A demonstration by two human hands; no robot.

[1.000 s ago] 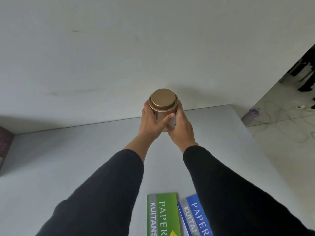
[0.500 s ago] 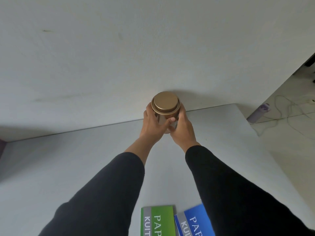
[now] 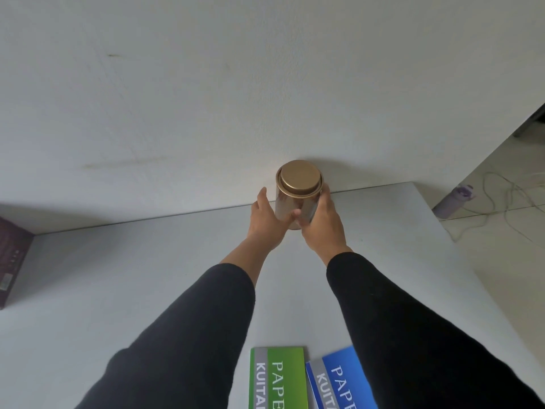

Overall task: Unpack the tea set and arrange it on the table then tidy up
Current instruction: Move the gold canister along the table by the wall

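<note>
Your left hand and right hand both grip the gold tea tin | tin at worktop far edge, by wall | set it down flat, release gently.

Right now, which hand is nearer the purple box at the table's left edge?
Left. The left hand holds the gold tin on its left side, toward the purple box; the right hand grips the tin's far side, farther off.
</note>
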